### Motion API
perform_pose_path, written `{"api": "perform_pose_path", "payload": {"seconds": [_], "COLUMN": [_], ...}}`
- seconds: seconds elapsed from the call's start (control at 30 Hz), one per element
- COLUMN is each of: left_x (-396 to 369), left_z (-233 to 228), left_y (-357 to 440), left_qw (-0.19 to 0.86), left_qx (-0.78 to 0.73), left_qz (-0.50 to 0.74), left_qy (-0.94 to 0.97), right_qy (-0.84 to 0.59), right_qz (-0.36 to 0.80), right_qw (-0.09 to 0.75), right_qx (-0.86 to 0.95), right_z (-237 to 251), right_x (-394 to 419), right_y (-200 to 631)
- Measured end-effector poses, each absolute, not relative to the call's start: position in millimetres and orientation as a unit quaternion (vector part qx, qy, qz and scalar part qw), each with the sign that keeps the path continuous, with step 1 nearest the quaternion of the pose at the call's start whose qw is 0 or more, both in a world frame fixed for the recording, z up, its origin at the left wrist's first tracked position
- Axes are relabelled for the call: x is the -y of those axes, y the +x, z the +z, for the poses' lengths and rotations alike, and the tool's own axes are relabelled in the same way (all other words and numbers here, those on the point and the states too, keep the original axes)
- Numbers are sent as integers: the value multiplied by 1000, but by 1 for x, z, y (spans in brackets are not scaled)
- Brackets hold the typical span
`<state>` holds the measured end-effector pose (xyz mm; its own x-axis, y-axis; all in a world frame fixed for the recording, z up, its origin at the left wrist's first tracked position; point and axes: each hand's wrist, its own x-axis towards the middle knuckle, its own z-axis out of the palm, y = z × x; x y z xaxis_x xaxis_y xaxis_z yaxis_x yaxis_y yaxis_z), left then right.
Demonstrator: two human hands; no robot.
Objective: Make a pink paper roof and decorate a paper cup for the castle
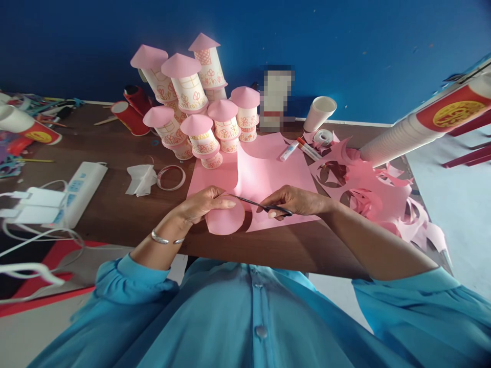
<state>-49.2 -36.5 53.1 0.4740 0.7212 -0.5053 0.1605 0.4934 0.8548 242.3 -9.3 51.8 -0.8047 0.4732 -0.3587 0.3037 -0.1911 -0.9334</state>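
Note:
My left hand (207, 203) pinches a pink paper circle (226, 220) near the front edge of the table, thumb on top. In my right hand (291, 200) is a pair of scissors (279, 208) with black handles, its blades pointing left to the circle's upper edge. Whether the blades are parted I cannot make out. Beneath and behind both hands lies a larger pink paper sheet (276, 174) with curved cut-outs along its edges.
Several decorated paper-cup towers (186, 92) with pink cone roofs stand behind. Pink scraps (383, 189) and a long stack of cups (402, 138) are at right. A tape roll (171, 178), a power strip (82, 191) and cables lie left. A blue wall (345, 51) closes the back.

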Motion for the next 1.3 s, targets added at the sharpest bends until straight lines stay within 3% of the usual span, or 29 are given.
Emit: {"api": "perform_pose_path", "payload": {"seconds": [0.37,0.63,1.3], "left_x": [36,41,36], "left_z": [56,47,61], "left_y": [-51,-56,-57], "left_qw": [714,697,654], "left_qx": [-459,-507,-469], "left_qz": [179,256,177], "left_qy": [498,438,567], "right_qy": [-290,-303,-297], "right_qz": [718,710,705], "right_qw": [56,63,31], "right_qx": [631,632,644], "right_z": [49,52,55], "right_x": [8,9,10], "right_y": [245,246,238]}}
